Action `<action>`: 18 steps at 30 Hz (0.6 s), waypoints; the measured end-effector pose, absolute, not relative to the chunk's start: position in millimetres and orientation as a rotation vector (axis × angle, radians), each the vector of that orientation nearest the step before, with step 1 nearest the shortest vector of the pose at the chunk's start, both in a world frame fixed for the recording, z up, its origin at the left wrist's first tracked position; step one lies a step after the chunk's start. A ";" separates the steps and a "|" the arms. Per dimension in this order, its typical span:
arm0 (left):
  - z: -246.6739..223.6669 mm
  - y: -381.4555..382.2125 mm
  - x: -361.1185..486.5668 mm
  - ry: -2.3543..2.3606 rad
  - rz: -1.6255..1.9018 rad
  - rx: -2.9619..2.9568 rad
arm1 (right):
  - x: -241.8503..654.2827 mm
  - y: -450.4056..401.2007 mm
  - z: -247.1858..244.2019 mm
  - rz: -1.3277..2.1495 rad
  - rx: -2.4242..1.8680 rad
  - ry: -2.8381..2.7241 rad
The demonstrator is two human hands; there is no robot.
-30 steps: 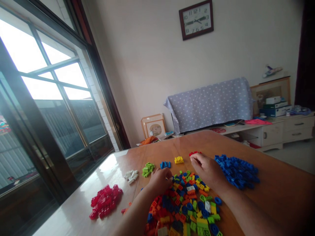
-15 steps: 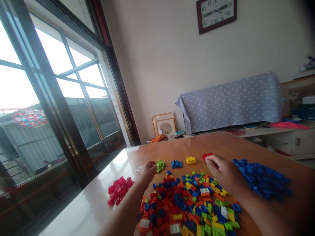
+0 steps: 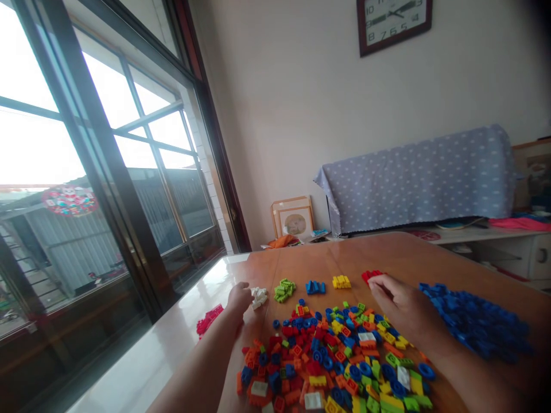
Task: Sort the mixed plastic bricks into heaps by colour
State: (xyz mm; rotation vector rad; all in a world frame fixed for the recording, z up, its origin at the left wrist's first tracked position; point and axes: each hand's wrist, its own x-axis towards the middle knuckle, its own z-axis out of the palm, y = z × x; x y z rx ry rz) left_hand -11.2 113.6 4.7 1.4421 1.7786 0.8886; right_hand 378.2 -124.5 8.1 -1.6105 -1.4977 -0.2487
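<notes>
Toward the left, my left hand is closed beside a small pile of white bricks; what its fingers hold, if anything, is hidden. My right hand has its fingers pressed together at the small red brick group, touching it. Between the hands stand small groups of green bricks, blue bricks and yellow bricks. A large mixed heap of coloured bricks spreads in front. Pink bricks lie partly behind my left forearm.
A big pile of blue bricks lies right of my right forearm on the wooden table. Behind the table are a cabinet with a cloth-covered object and a framed picture. Windows are at the left.
My left hand has moved left from the green bricks to the white ones, which now show more fully. My right hand stays at the red bricks. The view has shifted slightly.
</notes>
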 end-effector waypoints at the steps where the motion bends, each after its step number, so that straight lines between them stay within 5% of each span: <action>1: 4.4 111.3 -10.7 1.776 0.895 1.450 | 377.8 -125.2 9.0 -0.252 -1.613 -1.497; 18: -3.5 44.5 78.3 1.235 0.805 1.950 | 373.1 -127.7 14.0 -0.239 -1.589 -1.502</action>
